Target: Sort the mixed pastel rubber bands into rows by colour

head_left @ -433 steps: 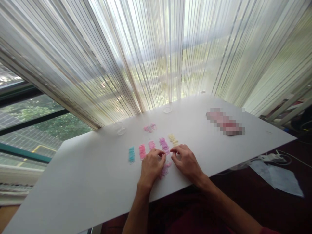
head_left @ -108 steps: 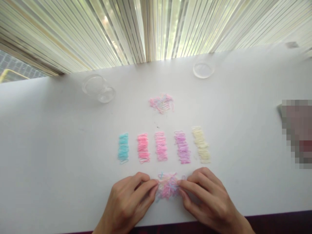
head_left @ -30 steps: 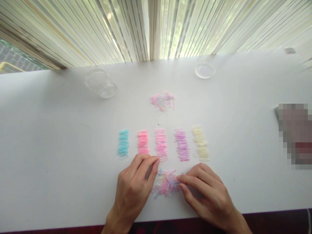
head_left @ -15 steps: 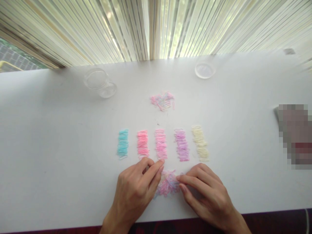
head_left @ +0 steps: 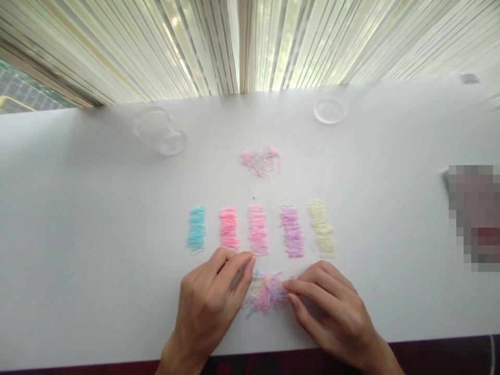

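My left hand (head_left: 214, 291) has its thumb and index fingertip brought together just below the light pink row (head_left: 258, 230) of small elastic bands; whatever they pinch is too small to tell. My right hand (head_left: 336, 307) rests at the right edge of a mixed pastel pile (head_left: 269, 292) of bands. Its index finger touches the pile, and a gap shows between that finger and the thumb. Beside the light pink row stand a blue row (head_left: 197, 229), a coral pink row (head_left: 228, 228), a purple row (head_left: 292, 232) and a pale yellow row (head_left: 322, 229).
A smaller mixed heap of bands (head_left: 261, 160) lies farther back on the white table (head_left: 97, 234). Clear plastic containers (head_left: 154, 125) stand at the back left, a clear round lid (head_left: 330, 111) at the back right. A blurred-out object (head_left: 474, 213) lies at the right edge.
My left hand has shifted a little to the left, away from the pile, uncovering more of its left side. My right hand has stayed in place.
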The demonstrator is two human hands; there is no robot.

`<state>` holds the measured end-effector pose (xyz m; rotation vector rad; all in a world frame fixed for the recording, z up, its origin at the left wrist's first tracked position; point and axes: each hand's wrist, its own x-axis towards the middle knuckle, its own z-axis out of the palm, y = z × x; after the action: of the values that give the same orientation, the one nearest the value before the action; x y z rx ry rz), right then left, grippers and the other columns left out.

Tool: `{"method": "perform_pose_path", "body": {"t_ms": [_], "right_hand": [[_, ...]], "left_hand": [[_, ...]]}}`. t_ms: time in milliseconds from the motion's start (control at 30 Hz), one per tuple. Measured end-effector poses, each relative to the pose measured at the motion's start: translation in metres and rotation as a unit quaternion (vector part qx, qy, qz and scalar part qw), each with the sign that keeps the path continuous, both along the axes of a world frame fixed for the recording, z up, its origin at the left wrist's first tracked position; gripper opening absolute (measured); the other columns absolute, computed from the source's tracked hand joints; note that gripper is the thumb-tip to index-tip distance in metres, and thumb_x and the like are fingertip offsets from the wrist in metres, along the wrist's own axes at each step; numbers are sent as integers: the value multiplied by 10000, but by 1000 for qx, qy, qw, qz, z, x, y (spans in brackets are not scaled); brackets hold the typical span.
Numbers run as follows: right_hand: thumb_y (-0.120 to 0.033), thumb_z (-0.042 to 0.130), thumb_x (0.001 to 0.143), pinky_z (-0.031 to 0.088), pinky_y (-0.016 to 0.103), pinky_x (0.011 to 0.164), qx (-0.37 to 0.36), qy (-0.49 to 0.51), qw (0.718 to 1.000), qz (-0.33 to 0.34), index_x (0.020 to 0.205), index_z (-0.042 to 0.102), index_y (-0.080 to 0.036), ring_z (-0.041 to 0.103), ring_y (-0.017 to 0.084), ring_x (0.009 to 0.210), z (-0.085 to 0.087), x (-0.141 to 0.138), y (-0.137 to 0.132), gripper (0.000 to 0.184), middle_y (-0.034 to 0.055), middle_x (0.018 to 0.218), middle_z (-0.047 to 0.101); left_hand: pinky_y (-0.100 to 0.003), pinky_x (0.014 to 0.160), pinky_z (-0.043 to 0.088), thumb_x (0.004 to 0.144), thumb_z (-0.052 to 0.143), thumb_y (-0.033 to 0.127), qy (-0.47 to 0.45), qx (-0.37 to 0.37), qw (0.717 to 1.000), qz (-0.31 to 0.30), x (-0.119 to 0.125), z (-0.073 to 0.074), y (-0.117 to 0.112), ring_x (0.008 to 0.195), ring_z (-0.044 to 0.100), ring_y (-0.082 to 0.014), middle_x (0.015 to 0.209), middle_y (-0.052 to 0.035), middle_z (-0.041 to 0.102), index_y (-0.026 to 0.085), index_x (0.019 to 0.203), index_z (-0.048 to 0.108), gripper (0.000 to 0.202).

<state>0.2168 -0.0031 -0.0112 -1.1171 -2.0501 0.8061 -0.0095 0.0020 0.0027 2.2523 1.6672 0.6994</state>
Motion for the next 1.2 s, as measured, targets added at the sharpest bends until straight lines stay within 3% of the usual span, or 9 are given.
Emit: {"method": "perform_pose_path", "body": {"t_ms": [567,833,1033,1200], "right_hand": [[-71,626,931,493,307,630,3,8,1000,-4,1034,693,-174,576,170,688,1,-1,0,160,35,769,673],[-68,614,940,508,307,648,0,9,1000,1,1056,688,-177,595,168,706,-2,1,-2,176,33,784,664],[-74,621,944,509,306,651,-3,10,1000,-6,1057,691,-183,596,169,707,-2,0,-1,172,32,785,666],[-71,630,943,509,295,657,-1,11,1000,-5,1052,691,-174,596,161,717,-3,-1,0,162,36,797,671]], "left_hand": [[-236,676,517,989,613,176,-21,-18,1000,9,5,-6,3,650,646,-120,795,12,679,196,976,675,67],[-264,568,439,1042,487,176,75,6,997,-27,8,-4,6,597,632,-138,775,6,653,189,956,599,141],[-249,620,457,1054,477,189,49,29,998,-25,-19,3,-3,655,642,-125,813,8,655,190,969,579,133],[-240,648,464,1048,500,189,82,39,996,-12,-46,5,2,697,649,-121,853,6,659,186,988,583,102]]}}
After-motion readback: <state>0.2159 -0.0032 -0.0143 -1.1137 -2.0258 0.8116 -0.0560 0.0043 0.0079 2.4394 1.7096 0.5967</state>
